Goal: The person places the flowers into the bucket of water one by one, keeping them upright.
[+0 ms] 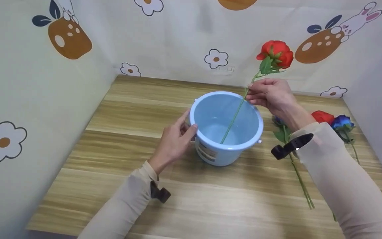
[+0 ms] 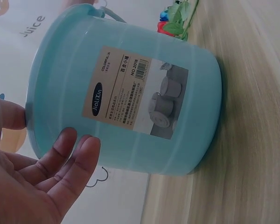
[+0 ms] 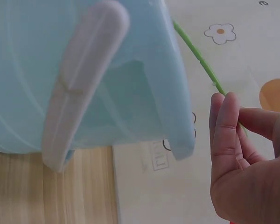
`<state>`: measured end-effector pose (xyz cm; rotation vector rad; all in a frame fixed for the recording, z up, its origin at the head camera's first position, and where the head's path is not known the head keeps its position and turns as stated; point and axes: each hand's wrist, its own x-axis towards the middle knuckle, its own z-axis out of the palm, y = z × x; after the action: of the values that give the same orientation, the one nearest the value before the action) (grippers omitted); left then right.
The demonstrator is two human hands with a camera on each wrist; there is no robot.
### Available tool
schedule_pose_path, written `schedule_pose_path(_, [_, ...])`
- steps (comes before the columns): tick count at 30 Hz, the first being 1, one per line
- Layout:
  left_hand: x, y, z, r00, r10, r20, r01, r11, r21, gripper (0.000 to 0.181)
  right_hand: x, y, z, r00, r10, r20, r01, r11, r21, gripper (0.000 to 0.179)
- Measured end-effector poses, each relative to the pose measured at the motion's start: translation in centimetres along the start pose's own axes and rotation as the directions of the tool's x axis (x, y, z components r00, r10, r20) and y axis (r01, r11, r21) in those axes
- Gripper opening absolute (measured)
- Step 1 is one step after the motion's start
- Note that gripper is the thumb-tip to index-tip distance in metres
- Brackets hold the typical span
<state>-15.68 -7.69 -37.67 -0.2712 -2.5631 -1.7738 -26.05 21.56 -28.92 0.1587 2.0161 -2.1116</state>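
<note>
A light blue plastic bucket (image 1: 207,146) stands upright on the table, with a printed label (image 2: 136,93) on its side. My left hand (image 1: 175,141) holds the bucket's left rim, thumb at the edge and fingers along the outer wall. Between thumb and fingertips, my right hand (image 1: 274,96) pinches the green stem of an artificial red rose (image 1: 277,54). The bloom is up above the hand; the stem (image 1: 233,120) slants down into the bucket. From the right wrist, the pinched stem runs behind the bucket's rim, and the pale bucket handle (image 3: 86,79) hangs nearby.
To the right on the wooden table (image 1: 128,149) lie more artificial flowers: a red rose (image 1: 323,117), a blue flower (image 1: 343,123) and another blue one (image 1: 278,121) partly hidden by the right arm. Patterned cloth walls (image 1: 177,43) enclose the table's back and sides.
</note>
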Motion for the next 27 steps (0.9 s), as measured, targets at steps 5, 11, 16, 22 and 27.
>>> schedule_pose_path(5, [0.0, 0.1, 0.0, 1.0, 0.0, -0.002, 0.0, 1.0, -0.002, 0.065, -0.1, 0.0, 1.2, 1.0, -0.026, 0.007, 0.026, 0.996, -0.088, 0.01])
schedule_pose_path(11, [0.0, 0.1, 0.1, 1.0, 0.027, -0.013, -0.027, 1.0, 0.001, 0.065, -0.3, 0.0, 2.4, 0.998, -0.06, 0.016, 0.062, 0.987, -0.147, 0.009])
schedule_pose_path(16, [-0.1, 0.0, 0.1, 0.999, 0.031, -0.013, -0.031, 1.0, 0.004, 0.064, -0.2, 0.1, 3.2, 0.996, -0.082, 0.03, 0.086, 0.97, -0.227, 0.009])
schedule_pose_path(22, [0.0, 0.0, 0.1, 1.0, 0.026, -0.007, -0.026, 1.0, 0.005, 0.064, -0.2, 0.4, 4.1, 0.993, -0.104, 0.061, 0.118, 0.944, -0.308, 0.02])
schedule_pose_path(27, [0.0, 0.0, 0.1, 1.0, 0.018, -0.005, -0.018, 1.0, 0.009, 0.064, 0.1, 0.8, 4.9, 0.987, -0.135, 0.084, 0.157, 0.916, -0.37, 0.024])
